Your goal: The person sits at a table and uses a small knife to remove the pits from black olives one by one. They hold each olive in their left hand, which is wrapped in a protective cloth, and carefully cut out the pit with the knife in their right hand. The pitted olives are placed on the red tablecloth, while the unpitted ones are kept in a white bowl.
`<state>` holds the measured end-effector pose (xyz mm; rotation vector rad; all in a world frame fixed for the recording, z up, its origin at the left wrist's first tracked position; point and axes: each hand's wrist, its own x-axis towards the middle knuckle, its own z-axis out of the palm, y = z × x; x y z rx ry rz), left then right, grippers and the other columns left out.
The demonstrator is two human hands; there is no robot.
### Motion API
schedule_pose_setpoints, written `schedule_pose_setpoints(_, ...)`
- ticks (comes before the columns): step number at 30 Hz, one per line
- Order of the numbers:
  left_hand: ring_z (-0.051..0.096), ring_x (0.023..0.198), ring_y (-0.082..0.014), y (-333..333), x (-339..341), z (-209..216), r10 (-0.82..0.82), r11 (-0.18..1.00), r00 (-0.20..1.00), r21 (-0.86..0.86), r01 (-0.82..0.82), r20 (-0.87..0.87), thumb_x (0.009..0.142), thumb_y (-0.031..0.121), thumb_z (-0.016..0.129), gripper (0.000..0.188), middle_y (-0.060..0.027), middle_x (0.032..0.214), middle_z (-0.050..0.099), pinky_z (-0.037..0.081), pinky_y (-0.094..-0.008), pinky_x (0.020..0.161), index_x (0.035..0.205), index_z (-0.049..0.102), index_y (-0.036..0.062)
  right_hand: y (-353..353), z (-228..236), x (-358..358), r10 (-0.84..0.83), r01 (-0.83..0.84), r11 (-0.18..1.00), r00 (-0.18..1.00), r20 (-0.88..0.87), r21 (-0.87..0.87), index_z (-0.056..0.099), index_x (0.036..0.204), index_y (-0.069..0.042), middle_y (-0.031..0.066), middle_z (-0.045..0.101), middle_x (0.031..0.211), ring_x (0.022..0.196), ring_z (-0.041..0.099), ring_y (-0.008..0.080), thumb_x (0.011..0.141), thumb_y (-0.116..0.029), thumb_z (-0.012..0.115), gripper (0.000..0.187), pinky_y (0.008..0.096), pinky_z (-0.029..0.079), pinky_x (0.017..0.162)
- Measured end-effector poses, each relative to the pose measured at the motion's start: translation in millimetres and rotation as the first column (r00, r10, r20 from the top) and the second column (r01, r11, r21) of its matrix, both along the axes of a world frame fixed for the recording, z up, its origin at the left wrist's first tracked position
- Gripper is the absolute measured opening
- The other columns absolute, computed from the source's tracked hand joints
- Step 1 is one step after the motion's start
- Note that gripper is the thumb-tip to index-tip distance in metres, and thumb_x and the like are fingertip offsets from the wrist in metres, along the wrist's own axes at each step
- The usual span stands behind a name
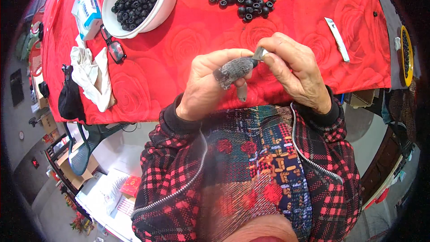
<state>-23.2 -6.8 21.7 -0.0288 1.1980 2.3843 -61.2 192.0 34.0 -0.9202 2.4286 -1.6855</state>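
My left hand (201, 78) is raised over the near edge of the table, its fingers curled. A worn grey covering (234, 71) wraps one of its fingers, and a lighter grey one (242, 92) shows on a fingertip below. Between the left fingertips sits a small black part (255, 62), mostly hidden. My right hand (298, 69) pinches a small flat metal blade (259, 53), whose edge meets or nearly meets the black part. Farther off, a loose pile of small black ring-shaped parts (251, 2) lies on the red cloth.
A white bowl (168, 4) full of similar black parts stands at the far left. Beside it are a blue-white box (89, 15), eyeglasses (115, 50), a white cloth (87, 74) and a black cloth (69, 96). A white strip (337, 39) and a yellow-rimmed tray (407, 56) are to the right.
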Motion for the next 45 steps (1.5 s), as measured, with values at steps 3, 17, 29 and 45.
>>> schedule_pose_setpoints(3,0.059,0.066,-0.0125,0,0,0,-0.001,1.0,1.0,-0.016,0.001,0.029,0.092,0.009,0.054,0.027,-0.0085,0.086,0.061,0.052,-0.025,0.056,0.114,0.058,-0.0062,1,-4,-2,0.011,-0.011,1.0,1.0,0.007,0.009,0.058,0.097,0.002,0.015,0.056,0.078,0.07,0.058,0.0307,0.085,-0.005,0.057,0.014,0.0359,0.046,0.062)
schedule_pose_setpoints(17,0.059,0.063,-0.0147,0,-13,-14,0.21,0.971,0.976,-0.13,-0.202,0.05,0.091,0.02,0.058,0.032,-0.0088,0.088,0.064,0.049,-0.0278,0.049,0.113,0.057,-0.0042,-5,-21,14,0.317,-0.318,0.948,0.947,-0.048,-0.016,0.058,0.088,-0.002,0.0117,0.058,0.079,0.071,0.057,0.0283,0.083,-0.007,0.058,0.007,0.0361,0.045,0.06)
schedule_pose_setpoints(29,0.056,0.065,-0.0104,6,-10,-2,0.061,0.993,0.991,0.088,-0.072,0.121,0.09,0.003,0.052,0.022,-0.0035,0.083,0.056,0.05,-0.0247,0.052,0.111,0.056,-0.0027,-7,0,-3,-0.061,0.065,0.991,0.997,0.04,-0.115,0.059,0.104,0.0,0.0103,0.057,0.079,0.067,0.055,0.0205,0.078,-0.005,0.067,0.027,0.0296,0.044,0.058)
schedule_pose_setpoints(45,0.055,0.068,-0.0087,8,-5,-4,0.226,0.947,0.959,0.191,-0.257,0.17,0.095,0.015,0.052,0.022,-0.0025,0.085,0.058,0.05,-0.0231,0.053,0.109,0.058,-0.0009,-3,-1,12,0.18,-0.116,0.972,0.925,-0.335,0.202,0.056,0.117,0.003,0.0114,0.055,0.078,0.064,0.053,0.0263,0.067,-0.01,0.069,0.053,0.0359,0.044,0.056)
